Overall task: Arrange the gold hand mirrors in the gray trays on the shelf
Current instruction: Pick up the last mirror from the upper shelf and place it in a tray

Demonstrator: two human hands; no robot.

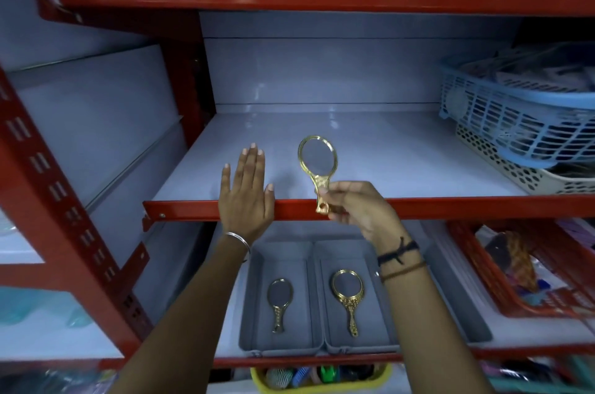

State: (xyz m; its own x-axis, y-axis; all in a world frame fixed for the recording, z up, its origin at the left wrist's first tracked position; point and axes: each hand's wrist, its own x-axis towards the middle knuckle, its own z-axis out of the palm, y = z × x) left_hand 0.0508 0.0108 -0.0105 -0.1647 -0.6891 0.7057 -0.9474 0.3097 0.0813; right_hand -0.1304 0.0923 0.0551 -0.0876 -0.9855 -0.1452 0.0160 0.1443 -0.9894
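Gold mirror is pinched by its handle in the right hand, while the left hand lies flat and spread on the shelf edge.

The hand mirror has a shiny gold frame with an embossed handle and smooth glass. The two gray trays look like matt plastic. The shelf frame is glossy red painted metal, and the shelf board is smooth, glossy white. The blue basket is perforated plastic.
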